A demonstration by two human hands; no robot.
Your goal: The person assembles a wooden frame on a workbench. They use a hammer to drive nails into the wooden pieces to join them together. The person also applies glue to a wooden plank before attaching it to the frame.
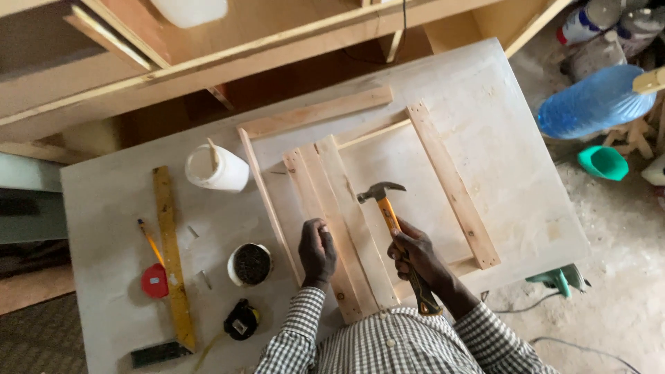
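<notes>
My right hand [414, 255] grips the yellow-and-black handle of a claw hammer [385, 199], its steel head raised over the wood. My left hand [317, 251] presses down on the near part of several narrow wooden slats [339, 208] lying side by side inside a rectangular wooden frame [451, 183]. The frame rests flat on a pale worktable [512, 166]. My checked sleeves show at the bottom edge.
Left of the frame lie a white plastic tub with a stick in it [216, 168], a small cup of dark nails [250, 264], a yellow square ruler [171, 256], a pencil [150, 242], a red disc [154, 281] and a black tape measure [242, 320]. A blue water bottle [594, 101] lies on the floor at right.
</notes>
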